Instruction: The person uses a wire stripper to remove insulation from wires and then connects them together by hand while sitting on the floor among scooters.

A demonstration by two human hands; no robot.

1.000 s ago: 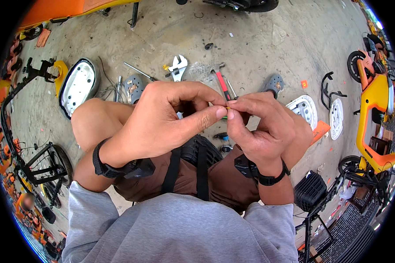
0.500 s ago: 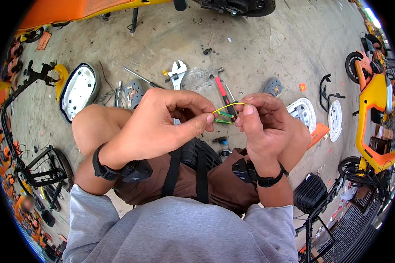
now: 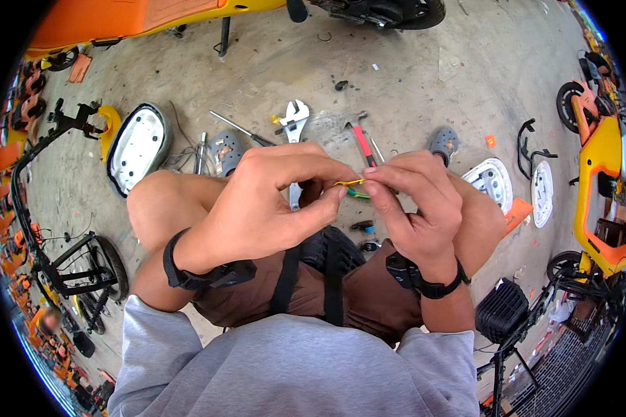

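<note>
A thin yellow wire [image 3: 352,182] runs between my two hands, held above my knees. The thumb and fingertips of my left hand [image 3: 278,194] pinch one part of it. Close by on the right, my right hand [image 3: 421,201] pinches the other part, so only a short piece shows. Below the wire, green-handled pliers [image 3: 358,194] lie on the floor, mostly hidden by my hands. Beyond my hands lie an adjustable wrench [image 3: 296,121], a red-handled hammer [image 3: 362,144] and a black-handled screwdriver [image 3: 240,127].
White-lined seat shells [image 3: 139,149] lie at left and a white panel [image 3: 492,182] at right. A yellow-orange vehicle [image 3: 153,17] stands at the far edge, another scooter body [image 3: 595,187] at right. A black frame [image 3: 31,208] stands at left, a black basket [image 3: 502,311] at near right.
My hands have come closer together, and the wire's visible span is shorter. It was arched between my fingers and is now nearly straight. The whole view has shifted slightly.
</note>
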